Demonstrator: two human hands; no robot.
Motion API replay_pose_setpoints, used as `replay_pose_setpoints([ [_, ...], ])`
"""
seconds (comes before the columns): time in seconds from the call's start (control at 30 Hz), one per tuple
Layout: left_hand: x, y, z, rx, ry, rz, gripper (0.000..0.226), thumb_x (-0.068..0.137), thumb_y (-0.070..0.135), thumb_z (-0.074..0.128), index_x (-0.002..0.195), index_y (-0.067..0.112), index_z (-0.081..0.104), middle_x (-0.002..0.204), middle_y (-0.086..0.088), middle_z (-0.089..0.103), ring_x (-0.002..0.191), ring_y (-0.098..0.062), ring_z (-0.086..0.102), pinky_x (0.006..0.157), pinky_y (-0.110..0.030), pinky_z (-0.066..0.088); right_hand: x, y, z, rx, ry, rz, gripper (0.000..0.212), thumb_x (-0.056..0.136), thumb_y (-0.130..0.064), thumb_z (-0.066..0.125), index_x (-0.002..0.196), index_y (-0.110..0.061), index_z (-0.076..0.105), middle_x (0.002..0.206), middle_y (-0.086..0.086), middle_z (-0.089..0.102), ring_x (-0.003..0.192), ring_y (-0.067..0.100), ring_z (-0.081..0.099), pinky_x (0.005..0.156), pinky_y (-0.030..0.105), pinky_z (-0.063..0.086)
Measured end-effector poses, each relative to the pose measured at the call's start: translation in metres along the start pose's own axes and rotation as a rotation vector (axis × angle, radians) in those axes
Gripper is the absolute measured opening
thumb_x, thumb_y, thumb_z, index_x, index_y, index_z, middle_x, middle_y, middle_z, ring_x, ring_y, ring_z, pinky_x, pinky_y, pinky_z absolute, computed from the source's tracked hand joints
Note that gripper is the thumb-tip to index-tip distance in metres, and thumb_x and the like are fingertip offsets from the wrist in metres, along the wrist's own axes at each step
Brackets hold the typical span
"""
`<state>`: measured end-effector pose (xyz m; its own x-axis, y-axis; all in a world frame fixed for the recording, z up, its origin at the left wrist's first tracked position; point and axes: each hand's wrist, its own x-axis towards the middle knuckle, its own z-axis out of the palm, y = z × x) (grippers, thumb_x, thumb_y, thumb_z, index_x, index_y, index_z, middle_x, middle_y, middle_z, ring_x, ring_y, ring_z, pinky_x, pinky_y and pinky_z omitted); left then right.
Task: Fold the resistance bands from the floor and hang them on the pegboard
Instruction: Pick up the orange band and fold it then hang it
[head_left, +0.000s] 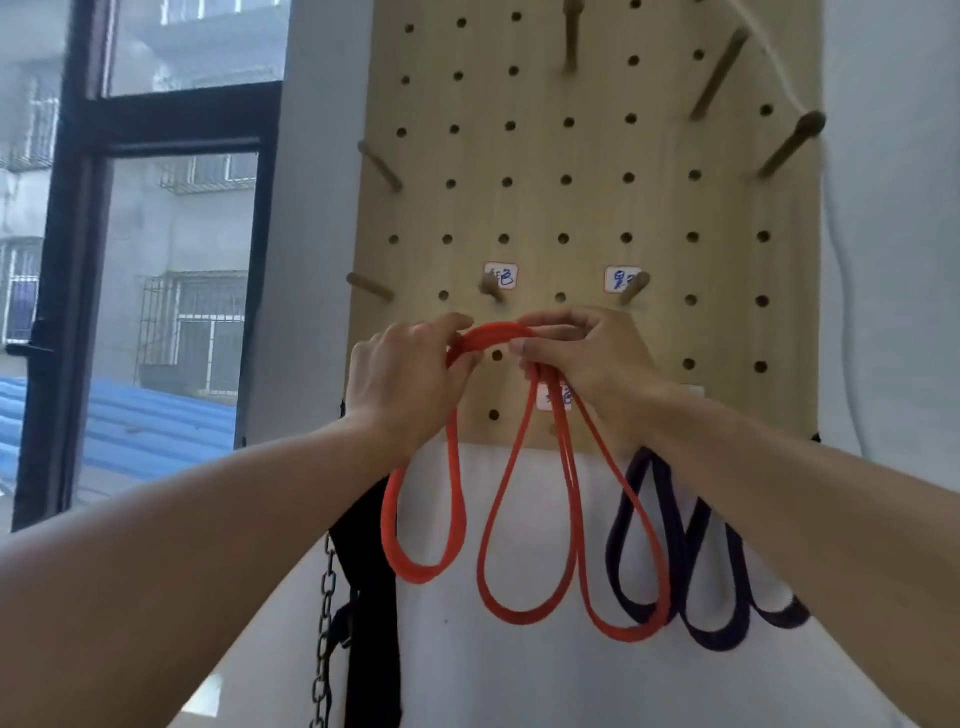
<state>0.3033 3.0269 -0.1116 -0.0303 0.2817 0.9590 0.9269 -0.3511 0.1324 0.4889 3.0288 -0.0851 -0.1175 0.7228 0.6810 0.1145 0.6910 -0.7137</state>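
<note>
Head view. Both hands are raised before the wooden pegboard (587, 208), grasping the folded red resistance band (496, 335) between them. The left hand (400, 374) pinches the left end of the gathered top span; the right hand (587, 358) is curled round the right end. Three red loops hang below the hands, against the white wall under the board. The step in hand appears to be the hanging. The bundle is held just below two short pegs, the left labelled peg (491, 287) and the right labelled peg (634, 287), each beside a small handwritten tag. The next move probably calls for lifting the gathered span and slipping all its strands over one peg; which peg is meant cannot be told. A dark purple band (691, 571) already hangs lower right, its top hidden behind the right forearm. A metal chain (324, 613) and black strap (371, 597) hang lower left, a window (156, 234) beyond.
</note>
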Motion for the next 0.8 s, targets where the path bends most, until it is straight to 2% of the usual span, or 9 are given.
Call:
replay_pose_setpoints([
  [0.1,0.026,0.000,-0.004,-0.025,0.012,-0.037,0.027,0.095,0.049,0.062,0.118,0.035,0.068,0.101,0.014,0.076,0.090,-0.011,0.072,0.080,-0.032,0.051,0.020,-0.014,0.004,0.055,0.040,-0.019,0.019,0.085,-0.003,0.083,0.100,-0.012,0.077,0.087,0.012,0.081,0.068,0.018,0.075,0.068,0.026,0.062],
  [0.2,0.049,-0.001,-0.003,-0.021,0.039,-0.074,0.021,0.096,0.047,0.062,0.112,0.037,0.071,0.100,0.015,0.075,0.091,-0.011,0.070,0.084,-0.037,0.053,0.042,-0.029,0.013,0.112,0.089,0.016,0.022,0.084,0.000,0.083,0.101,-0.011,0.075,0.078,0.007,0.080,0.066,0.016,0.075,0.071,0.031,0.065],
  [0.27,0.061,-0.001,-0.001,-0.025,0.048,-0.105,0.020,0.095,0.046,0.063,0.110,0.038,0.072,0.100,0.015,0.075,0.093,-0.012,0.069,0.081,-0.034,0.050,0.057,-0.038,0.020,0.149,0.145,0.061,0.023,0.083,0.002,0.083,0.101,-0.009,0.073,0.069,0.005,0.078,0.060,0.013,0.076,0.072,0.032,0.066],
  [0.4,0.081,-0.005,0.005,-0.018,0.024,-0.147,0.017,0.097,0.039,0.064,0.111,0.036,0.074,0.096,0.013,0.075,0.091,-0.014,0.068,0.079,-0.033,0.049,0.080,-0.044,0.038,0.171,0.270,0.096,0.023,0.082,0.006,0.083,0.097,-0.007,0.073,0.078,0.012,0.077,0.049,0.016,0.072,0.063,0.032,0.066],
  [0.53,0.094,-0.004,0.015,-0.011,0.015,-0.169,0.019,0.098,0.034,0.063,0.111,0.032,0.076,0.101,0.009,0.075,0.094,-0.016,0.067,0.082,-0.034,0.051,0.099,-0.033,0.045,0.107,0.393,0.117,0.021,0.082,0.000,0.084,0.097,-0.013,0.076,0.083,0.005,0.076,0.043,0.007,0.066,0.050,0.020,0.058],
  [0.7,0.099,-0.005,0.041,-0.078,-0.036,-0.246,0.019,0.100,0.030,0.061,0.093,0.029,0.079,0.088,0.005,0.073,0.076,-0.015,0.066,0.076,-0.038,0.058,0.111,-0.016,0.047,0.134,0.446,0.193,0.024,0.084,-0.003,0.083,0.102,-0.016,0.076,0.084,0.002,0.073,0.055,0.005,0.062,0.046,0.016,0.047],
  [0.73,0.099,-0.007,0.045,-0.099,-0.036,-0.264,0.018,0.099,0.029,0.062,0.093,0.029,0.079,0.089,0.004,0.073,0.076,-0.016,0.067,0.076,-0.039,0.059,0.114,-0.013,0.048,0.146,0.450,0.208,0.023,0.084,-0.003,0.083,0.102,-0.015,0.076,0.083,0.001,0.073,0.053,0.004,0.061,0.045,0.015,0.045],
  [0.8,0.098,-0.011,0.049,-0.126,-0.039,-0.282,0.015,0.096,0.028,0.065,0.094,0.029,0.080,0.092,0.003,0.074,0.077,-0.018,0.068,0.077,-0.040,0.060,0.118,-0.010,0.050,0.196,0.446,0.225,0.018,0.087,0.000,0.080,0.098,-0.013,0.073,0.067,-0.002,0.068,0.036,0.000,0.058,0.037,0.012,0.042],
])
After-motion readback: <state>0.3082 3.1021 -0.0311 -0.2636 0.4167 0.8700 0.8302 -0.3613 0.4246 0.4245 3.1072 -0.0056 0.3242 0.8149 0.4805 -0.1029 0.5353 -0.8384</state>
